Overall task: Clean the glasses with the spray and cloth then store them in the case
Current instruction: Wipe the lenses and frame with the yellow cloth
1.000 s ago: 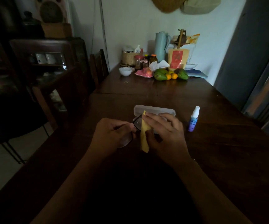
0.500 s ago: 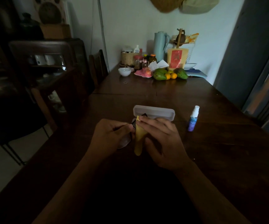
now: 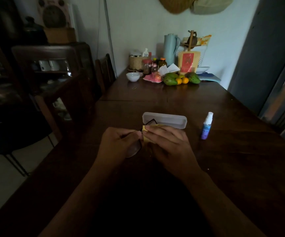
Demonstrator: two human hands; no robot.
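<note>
Glasses (image 3: 139, 134), pinched in the left hand (image 3: 119, 142), get wiped by the cloth-gripping right hand (image 3: 170, 144) (mid-clean); next, the case (image 3: 164, 120) just beyond.

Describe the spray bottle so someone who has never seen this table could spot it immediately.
On the long dark wooden table, look right of the pale glasses case lying beyond the hands. The spray bottle stands upright there, alone: small, slim, blue fading to purple, with a white cap, the only standing thing at the near end.

A single head-worn wide-angle view looks forward and down along a dark wooden table (image 3: 224, 151), hands close at frame centre.
</note>
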